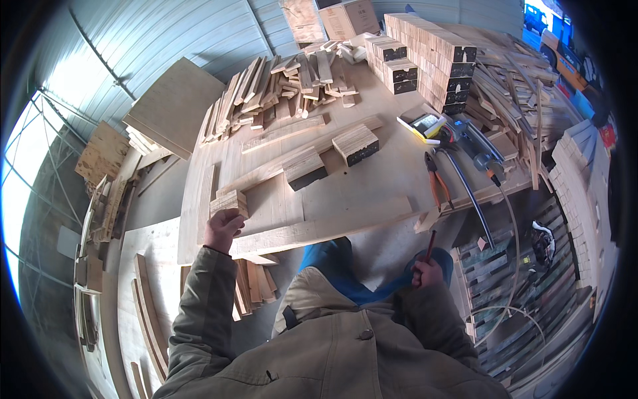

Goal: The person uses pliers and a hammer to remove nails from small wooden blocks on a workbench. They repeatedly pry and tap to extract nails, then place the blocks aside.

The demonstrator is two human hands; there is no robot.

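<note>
Wooden block [230,201] sits at the left edge of the desk [399,166], left of centre in the frame, and the fingers [229,223] of my left hand [222,229] curl over its near side, touching it; I cannot tell whether they have truly closed round it. My right hand [425,272], low and right of centre, is closed around a thin dark red tool [430,245] held upright, clear of the desk.

I judge the block could tip off that edge if the hand pulls it outward, since it stands close to the rim with loose offcuts [256,282] below. A long plank [319,229] lies just beside the hand along the near edge; a careless nudge might slide it off. The upright tool could also catch the hose [468,193] lying near it.

Further out, two dark-ended blocks [332,156] rest mid-desk, red-handled pliers [436,183] to their right, a heap of slats [286,86] above, and stacked blocks [432,56] at upper right. The desk is pale bare board. Corrugated metal wall [166,40] fills the upper left, with plywood sheets [173,106] leaning there.
</note>
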